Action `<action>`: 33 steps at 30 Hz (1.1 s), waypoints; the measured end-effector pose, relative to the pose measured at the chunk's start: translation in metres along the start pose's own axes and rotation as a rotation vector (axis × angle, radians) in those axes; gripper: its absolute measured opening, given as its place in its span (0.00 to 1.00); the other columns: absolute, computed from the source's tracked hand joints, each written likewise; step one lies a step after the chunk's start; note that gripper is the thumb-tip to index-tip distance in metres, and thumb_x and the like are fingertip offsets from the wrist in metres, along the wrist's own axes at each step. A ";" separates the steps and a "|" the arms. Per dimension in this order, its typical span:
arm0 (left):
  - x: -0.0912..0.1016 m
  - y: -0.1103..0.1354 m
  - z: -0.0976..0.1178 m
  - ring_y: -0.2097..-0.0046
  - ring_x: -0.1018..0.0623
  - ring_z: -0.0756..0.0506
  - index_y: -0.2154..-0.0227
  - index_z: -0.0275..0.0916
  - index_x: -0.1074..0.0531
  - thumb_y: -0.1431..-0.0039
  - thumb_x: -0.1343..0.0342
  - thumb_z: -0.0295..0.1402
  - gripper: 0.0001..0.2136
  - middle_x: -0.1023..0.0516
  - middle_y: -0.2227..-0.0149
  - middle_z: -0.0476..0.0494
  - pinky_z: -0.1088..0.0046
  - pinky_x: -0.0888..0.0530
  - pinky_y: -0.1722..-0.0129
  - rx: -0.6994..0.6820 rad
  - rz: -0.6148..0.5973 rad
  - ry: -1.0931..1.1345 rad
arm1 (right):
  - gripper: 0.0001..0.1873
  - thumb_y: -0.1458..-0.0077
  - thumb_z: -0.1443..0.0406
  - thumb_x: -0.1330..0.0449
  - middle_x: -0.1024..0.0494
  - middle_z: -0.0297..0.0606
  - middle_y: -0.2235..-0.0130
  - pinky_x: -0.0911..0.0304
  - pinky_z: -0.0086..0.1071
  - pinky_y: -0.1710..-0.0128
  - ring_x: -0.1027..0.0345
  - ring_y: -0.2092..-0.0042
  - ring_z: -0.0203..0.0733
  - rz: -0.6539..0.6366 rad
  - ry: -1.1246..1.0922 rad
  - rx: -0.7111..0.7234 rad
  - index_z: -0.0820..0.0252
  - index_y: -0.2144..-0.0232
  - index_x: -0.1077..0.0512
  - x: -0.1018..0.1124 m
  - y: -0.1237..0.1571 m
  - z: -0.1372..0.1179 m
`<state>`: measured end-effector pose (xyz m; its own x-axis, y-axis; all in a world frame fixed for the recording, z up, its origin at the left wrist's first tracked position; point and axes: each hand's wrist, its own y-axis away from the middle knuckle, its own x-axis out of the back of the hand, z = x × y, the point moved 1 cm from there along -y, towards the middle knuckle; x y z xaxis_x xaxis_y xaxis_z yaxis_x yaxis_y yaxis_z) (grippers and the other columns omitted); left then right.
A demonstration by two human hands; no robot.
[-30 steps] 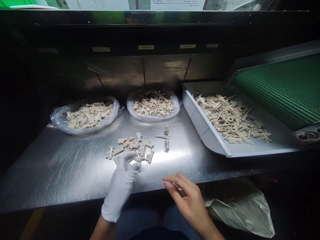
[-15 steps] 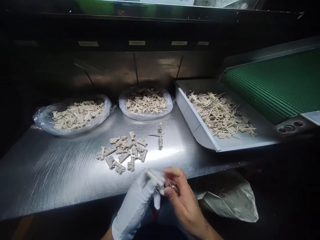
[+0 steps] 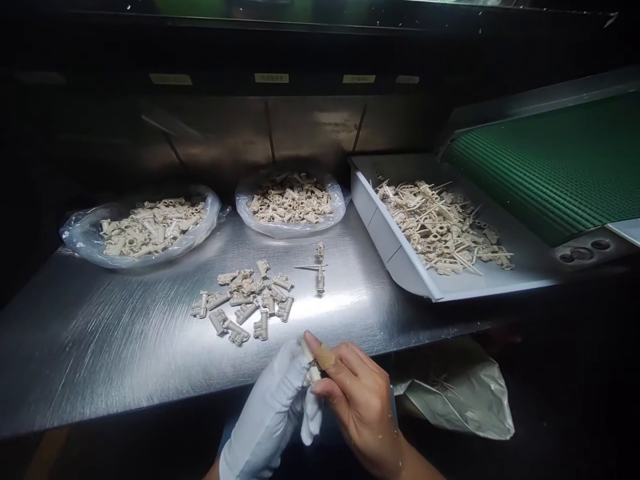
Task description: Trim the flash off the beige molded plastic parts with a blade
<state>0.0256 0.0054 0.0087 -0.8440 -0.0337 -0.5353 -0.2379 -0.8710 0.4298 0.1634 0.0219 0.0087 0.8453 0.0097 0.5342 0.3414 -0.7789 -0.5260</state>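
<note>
My left hand (image 3: 267, 407), in a white glove, is shut on a small beige moulded plastic part (image 3: 311, 363) at the table's front edge. My right hand (image 3: 360, 400) is bare, with tape on the index finger (image 3: 325, 357). Its fingers press against that part, and whatever they may hold is hidden. A loose group of similar parts (image 3: 240, 300) lies on the brushed steel table (image 3: 100, 340) just beyond my hands. Farther right stand a few more parts and a thin spike (image 3: 320, 269).
Two clear plastic bags (image 3: 290, 230) hold heaps of beige parts at the back. A grey tray (image 3: 395, 260) of parts on runners sits at the right, below a green conveyor belt (image 3: 550, 167). A crumpled plastic bag (image 3: 460, 393) hangs below the table's right edge.
My hands have come closer together, and my right fingers now press on the part in my left hand. A small metal item seen earlier in my right hand is now hidden.
</note>
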 end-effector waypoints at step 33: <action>0.010 -0.003 -0.015 0.85 0.46 0.54 0.78 0.42 0.35 0.35 0.45 0.56 0.25 0.47 0.88 0.61 0.74 0.46 0.83 0.085 -0.342 0.016 | 0.18 0.28 0.52 0.44 0.29 0.32 0.71 0.38 0.31 0.68 0.34 0.69 0.38 0.048 -0.346 -0.120 0.42 0.41 0.25 0.001 -0.001 0.010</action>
<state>0.0248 0.0005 -0.0088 -0.7013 0.2445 -0.6696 -0.5451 -0.7892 0.2828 0.1678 0.0285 0.0033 0.9551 0.1671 0.2446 0.2649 -0.8515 -0.4526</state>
